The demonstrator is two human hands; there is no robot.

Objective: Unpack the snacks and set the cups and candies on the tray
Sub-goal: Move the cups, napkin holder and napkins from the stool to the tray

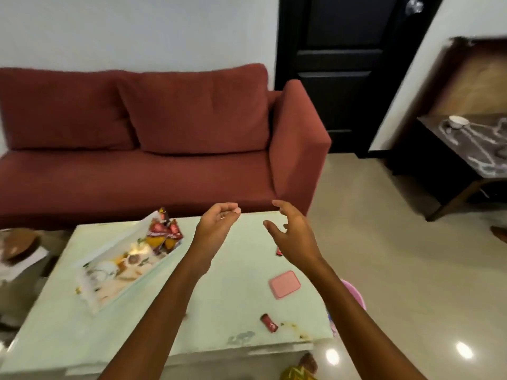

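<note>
Both hands hovered empty above the table [225, 303]: left hand [216, 223] loosely curled, right hand [290, 229] spread open. Candies [164, 231] sat piled on the tray [109, 294]; strays, one candy [269, 322] near the front edge, probably wanted pinching up singly. No cups were visible.

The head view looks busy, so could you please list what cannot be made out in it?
- Tray contents: motion-blurred; cups cannot be confirmed.
- Red wrapper: mostly hidden behind the right hand.
- Left hand: curled; whether it holds anything is unclear.
- Pink object: hidden behind the right forearm and table edge.
</note>
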